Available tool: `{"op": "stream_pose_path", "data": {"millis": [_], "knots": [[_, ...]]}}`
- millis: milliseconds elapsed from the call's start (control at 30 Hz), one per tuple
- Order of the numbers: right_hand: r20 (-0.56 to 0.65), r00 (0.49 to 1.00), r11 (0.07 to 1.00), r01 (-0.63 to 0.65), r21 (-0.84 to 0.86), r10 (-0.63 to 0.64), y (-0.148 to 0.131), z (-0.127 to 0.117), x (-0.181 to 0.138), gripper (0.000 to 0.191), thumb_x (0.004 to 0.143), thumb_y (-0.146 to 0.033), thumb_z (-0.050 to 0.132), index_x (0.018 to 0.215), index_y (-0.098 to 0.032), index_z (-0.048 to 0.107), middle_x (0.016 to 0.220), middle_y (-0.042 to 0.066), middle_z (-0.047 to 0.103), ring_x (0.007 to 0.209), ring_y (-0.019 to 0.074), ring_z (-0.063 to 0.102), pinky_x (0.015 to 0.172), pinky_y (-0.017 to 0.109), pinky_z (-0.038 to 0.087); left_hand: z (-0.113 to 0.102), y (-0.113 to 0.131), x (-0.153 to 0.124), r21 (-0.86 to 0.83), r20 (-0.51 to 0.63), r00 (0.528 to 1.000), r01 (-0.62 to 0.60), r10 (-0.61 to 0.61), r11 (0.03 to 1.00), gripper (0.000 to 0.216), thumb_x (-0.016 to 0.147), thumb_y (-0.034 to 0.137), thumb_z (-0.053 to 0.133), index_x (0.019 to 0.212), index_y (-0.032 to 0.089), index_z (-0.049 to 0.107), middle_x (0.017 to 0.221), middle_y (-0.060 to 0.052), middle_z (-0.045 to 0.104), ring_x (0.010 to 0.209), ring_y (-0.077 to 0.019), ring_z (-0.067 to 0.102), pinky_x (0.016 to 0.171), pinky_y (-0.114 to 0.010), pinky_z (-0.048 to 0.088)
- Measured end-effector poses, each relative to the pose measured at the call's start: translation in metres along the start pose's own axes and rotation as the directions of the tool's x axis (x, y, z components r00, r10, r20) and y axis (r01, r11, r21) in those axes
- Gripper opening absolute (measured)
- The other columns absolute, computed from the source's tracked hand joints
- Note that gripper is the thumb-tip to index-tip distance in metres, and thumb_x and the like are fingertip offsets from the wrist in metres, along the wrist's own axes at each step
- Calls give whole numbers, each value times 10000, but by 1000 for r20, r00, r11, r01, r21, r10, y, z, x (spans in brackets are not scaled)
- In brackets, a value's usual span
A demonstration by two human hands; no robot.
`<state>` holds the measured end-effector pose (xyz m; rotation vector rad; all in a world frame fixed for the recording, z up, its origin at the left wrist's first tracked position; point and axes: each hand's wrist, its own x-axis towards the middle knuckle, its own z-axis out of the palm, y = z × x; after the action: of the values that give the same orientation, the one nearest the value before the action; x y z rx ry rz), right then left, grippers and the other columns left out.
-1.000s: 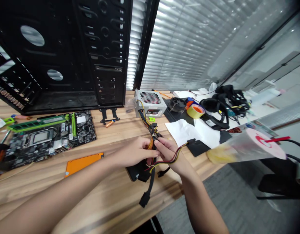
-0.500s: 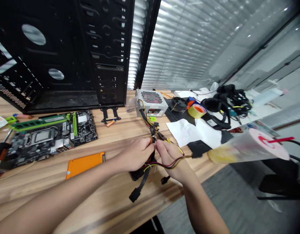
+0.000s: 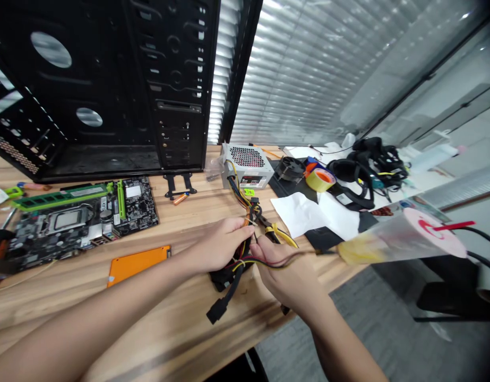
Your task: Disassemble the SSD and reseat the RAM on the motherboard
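My left hand (image 3: 221,245) closes around the coloured wires of an ATX power supply unit (image 3: 247,166), which sits on the wooden desk (image 3: 181,329) and has its loom running down to my hands. My right hand (image 3: 286,278) pinches a thin red, yellow and black wire lead (image 3: 276,255) just beside the left. Under them lies a black cable bundle (image 3: 229,278) ending in a flat black connector (image 3: 216,311). A black connector (image 3: 266,225) with yellow wires lies just above my right hand. The hands partly hide the bundle.
A black PC case (image 3: 109,90) lies at the back left, behind a motherboard (image 3: 81,220) with a green RAM stick (image 3: 63,197). An orange SSD (image 3: 137,265) is near my left forearm. To the right are white paper (image 3: 308,215), yellow tape (image 3: 320,179), black cables (image 3: 372,170) and a plastic cup (image 3: 404,239).
My right hand has moved down and slightly right, away from my left, drawing the thin lead with it. The flat black connector has shifted slightly left. The view has barely moved.
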<state>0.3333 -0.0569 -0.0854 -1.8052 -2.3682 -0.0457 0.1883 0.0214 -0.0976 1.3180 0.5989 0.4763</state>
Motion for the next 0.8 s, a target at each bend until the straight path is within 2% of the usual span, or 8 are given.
{"op": "stream_pose_path", "data": {"millis": [100, 233, 300, 400, 500, 600, 700, 800], "knots": [[-52, 997, 998, 64, -27, -65, 3, -2, -3, 341, 972, -258, 304, 830, -176, 604, 739, 106, 646, 616, 182, 551, 511, 293, 245, 1, 4, -1, -114, 14, 1000, 4, -2, 993, 266, 863, 368, 469, 738, 152, 559, 666, -30, 609, 693, -168, 585, 705, -310, 473], [-69, 997, 999, -37, -18, 35, 7, 0, 0, 344, 975, -300, 320, 822, -179, 603, 644, 74, 602, 555, 178, 527, 504, 293, 262, -2, 5, -2, 40, 29, 999, -22, 21, 999, 229, 870, 346, 487, 771, 156, 570, 698, -17, 610, 679, -152, 557, 684, -289, 459], [-86, 989, 982, -102, 159, 117, 8, 5, 3, 274, 973, -278, 335, 995, -182, 590, 756, 71, 643, 610, 179, 570, 540, 285, 339, -4, 3, 0, 113, 31, 999, -30, 27, 993, 204, 879, 306, 463, 788, 153, 564, 708, -17, 605, 655, -143, 542, 647, -277, 440], [-117, 963, 859, -156, 488, 242, 8, 19, 6, 303, 957, -248, 370, 1226, -185, 494, 920, 79, 658, 739, 188, 618, 623, 296, 448, -4, -2, 3, 50, 58, 998, -28, 25, 998, 175, 871, 257, 433, 790, 148, 543, 744, -30, 610, 663, -139, 553, 636, -269, 431], [-217, 924, 768, -113, 630, 314, 6, 31, 5, 280, 947, -253, 417, 1189, -194, 546, 931, 78, 651, 805, 192, 622, 689, 321, 493, -3, -2, 4, -38, 58, 998, -10, 12, 999, 140, 839, 244, 464, 784, 145, 547, 751, -29, 611, 668, -132, 556, 641, -259, 427], [-309, 898, 751, -35, 660, 313, 0, 32, 3, 252, 947, -254, 456, 1157, -207, 587, 883, 59, 656, 813, 189, 626, 739, 343, 504, 0, 5, 1, -51, 9, 999, 36, -36, 998, 118, 811, 212, 488, 727, 144, 534, 694, -4, 570, 619, -107, 516, 600, -232, 396], [-336, 886, 734, -8, 679, 320, -8, 27, 2, 221, 938, -235, 486, 1124, -204, 603, 879, 50, 666, 789, 177, 634, 735, 332, 509, 4, 13, -3, -49, -70, 993, 91, -94, 995, 96, 783, 172, 495, 688, 158, 488, 620, 25, 523, 564, -92, 477, 547, -217, 359], [-360, 877, 756, -4, 654, 317, -13, 22, 3, 187, 930, -202, 486, 1058, -193, 622, 815, 37, 665, 727, 163, 626, 707, 318, 502, 4, 15, -4, -42, -117, 984, 128, -132, 991, 155, 847, 286, 481, 744, 172, 467, 581, 38, 515, 523, -93, 467, 506, -219, 339]]}}
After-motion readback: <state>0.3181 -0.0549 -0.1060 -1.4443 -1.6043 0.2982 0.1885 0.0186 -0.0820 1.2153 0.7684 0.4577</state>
